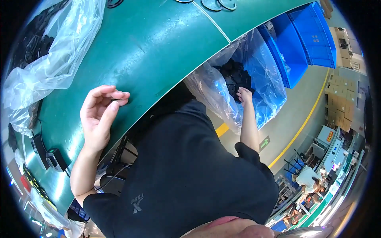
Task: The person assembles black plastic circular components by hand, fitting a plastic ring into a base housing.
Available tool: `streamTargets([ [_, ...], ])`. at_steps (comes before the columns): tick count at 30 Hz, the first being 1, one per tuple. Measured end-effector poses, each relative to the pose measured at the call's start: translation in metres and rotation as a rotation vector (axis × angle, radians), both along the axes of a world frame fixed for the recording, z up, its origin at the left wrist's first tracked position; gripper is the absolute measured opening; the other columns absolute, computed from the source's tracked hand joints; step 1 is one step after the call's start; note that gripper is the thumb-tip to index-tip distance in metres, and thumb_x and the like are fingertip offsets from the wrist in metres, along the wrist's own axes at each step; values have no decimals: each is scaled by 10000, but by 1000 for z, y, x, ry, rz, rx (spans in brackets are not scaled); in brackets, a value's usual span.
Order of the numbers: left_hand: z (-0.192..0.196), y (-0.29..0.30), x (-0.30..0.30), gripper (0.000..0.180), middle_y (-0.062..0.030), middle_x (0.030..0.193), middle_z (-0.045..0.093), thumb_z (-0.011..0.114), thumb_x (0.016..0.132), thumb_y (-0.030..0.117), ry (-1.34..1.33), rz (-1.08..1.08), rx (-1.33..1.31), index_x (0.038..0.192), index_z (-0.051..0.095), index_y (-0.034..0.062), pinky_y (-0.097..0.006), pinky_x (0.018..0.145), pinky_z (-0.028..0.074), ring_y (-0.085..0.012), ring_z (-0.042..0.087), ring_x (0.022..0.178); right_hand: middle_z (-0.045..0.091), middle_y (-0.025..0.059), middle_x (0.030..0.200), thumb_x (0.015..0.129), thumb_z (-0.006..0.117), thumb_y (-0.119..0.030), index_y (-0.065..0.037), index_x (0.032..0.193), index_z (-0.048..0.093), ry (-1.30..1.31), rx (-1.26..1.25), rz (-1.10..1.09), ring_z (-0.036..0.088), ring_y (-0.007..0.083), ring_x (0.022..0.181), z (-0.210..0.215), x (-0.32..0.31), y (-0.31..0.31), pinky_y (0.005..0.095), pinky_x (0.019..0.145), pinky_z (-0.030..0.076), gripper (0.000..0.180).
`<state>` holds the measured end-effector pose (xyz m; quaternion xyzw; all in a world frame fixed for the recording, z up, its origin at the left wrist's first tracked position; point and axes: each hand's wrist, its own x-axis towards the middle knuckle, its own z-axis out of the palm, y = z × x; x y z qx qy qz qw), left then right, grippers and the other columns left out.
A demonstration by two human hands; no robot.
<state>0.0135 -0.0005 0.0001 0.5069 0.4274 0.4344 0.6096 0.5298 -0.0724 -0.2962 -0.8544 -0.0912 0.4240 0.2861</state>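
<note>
My left hand (97, 117) is above the green table, palm turned up and fingers curled toward the thumb. A small dark sliver shows between the thumb and fingertips; I cannot make out what it is. Off to the right, my right hand (245, 95) reaches down into a clear plastic bag (264, 65) that lines a container beside the table. Its bent fingers are at a heap of flat black parts (234, 75). The fingertips are partly hidden against the dark heap, so any part in them blends in.
Blue plastic bins (291, 51) stand beyond the lined container. On the green table (154, 43), another clear bag (67, 51) with black parts lies at the left. Black rings (212, 4) are at the far edge, and a small black device (55, 159) sits at the near left.
</note>
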Motion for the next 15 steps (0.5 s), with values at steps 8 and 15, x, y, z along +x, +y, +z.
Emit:
streamTargets([
  [8, 9, -3, 1, 249, -104, 1081, 588, 579, 804, 29, 110, -130, 106, 1053, 565, 10, -313, 888, 450, -186, 574, 1001, 659, 89, 794, 838, 606, -199, 45, 844, 643, 258, 411, 1198, 604, 153, 759, 234, -95, 78, 285, 697, 470, 247],
  [15, 1, -7, 1, 248, -151, 1146, 567, 620, 754, 33, 260, -225, 650, 998, 582, 8, -397, 920, 427, -311, 521, 1102, 656, 143, 778, 688, 633, -3, 52, 872, 641, 159, 917, 1684, 637, 239, 713, 378, -221, 133, 287, 648, 484, 192],
])
